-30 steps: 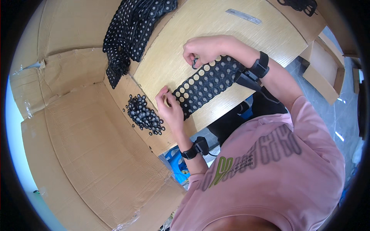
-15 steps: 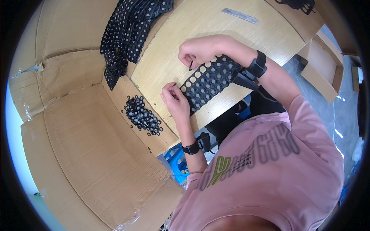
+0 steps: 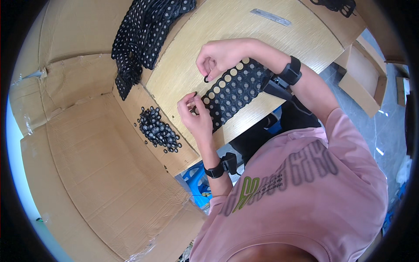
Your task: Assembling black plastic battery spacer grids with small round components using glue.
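A black sheet of joined rings lies on the wooden table, pale discs in its rows and lighter round openings along its far edge. My left hand is at the sheet's left end, its fingers curled and a small black piece at the fingertips. Just beyond the far edge hovers my right hand, thumb and forefinger pinching a small black piece apart from the sheet. Both pieces are too small to make out fully. My right forearm passes over the sheet's far right corner.
A pile of small black rings lies on cardboard left of the table. Further back hangs a heap of black dotted sheet. A clear ruler lies at the table's back. Large cardboard fills the left; an open box stands right.
My right hand has shifted left with its small black piece, away from the row of openings. My left hand has moved slightly left, and its fingers have loosened a little.
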A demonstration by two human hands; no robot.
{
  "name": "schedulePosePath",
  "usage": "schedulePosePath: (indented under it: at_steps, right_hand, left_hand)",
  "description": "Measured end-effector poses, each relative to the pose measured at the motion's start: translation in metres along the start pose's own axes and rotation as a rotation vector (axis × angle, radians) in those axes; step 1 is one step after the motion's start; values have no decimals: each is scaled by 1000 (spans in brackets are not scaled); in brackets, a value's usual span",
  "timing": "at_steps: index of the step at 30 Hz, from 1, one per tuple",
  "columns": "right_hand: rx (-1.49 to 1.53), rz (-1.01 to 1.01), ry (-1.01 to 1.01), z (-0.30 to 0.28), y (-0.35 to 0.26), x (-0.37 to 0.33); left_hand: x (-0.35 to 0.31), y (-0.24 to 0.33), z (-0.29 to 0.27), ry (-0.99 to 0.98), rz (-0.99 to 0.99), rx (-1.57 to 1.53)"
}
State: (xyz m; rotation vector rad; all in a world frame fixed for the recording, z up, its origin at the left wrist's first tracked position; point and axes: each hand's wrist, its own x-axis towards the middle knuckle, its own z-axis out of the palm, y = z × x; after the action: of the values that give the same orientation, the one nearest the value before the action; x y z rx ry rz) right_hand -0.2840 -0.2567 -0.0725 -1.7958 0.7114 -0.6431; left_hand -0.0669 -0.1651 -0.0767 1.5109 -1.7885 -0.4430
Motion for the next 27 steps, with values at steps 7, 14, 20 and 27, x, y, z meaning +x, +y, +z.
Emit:
schedulePosePath:
  at_steps: [7, 14, 20, 27]
  right_hand:
    - [83, -115, 46, 32, -1, 12]
    - [101, -147, 32, 44, -13, 12]
    - [431, -158, 9, 46, -10, 15]
    - [-319, -59, -49, 32, -4, 6]
  left_hand:
    - [10, 1, 0, -55, -561, -947]
    - [15, -6, -6, -152, -787, -1264]
    - [32, -42, -39, -158, -835, -1590]
    - [52, -80, -86, 405, -224, 2]
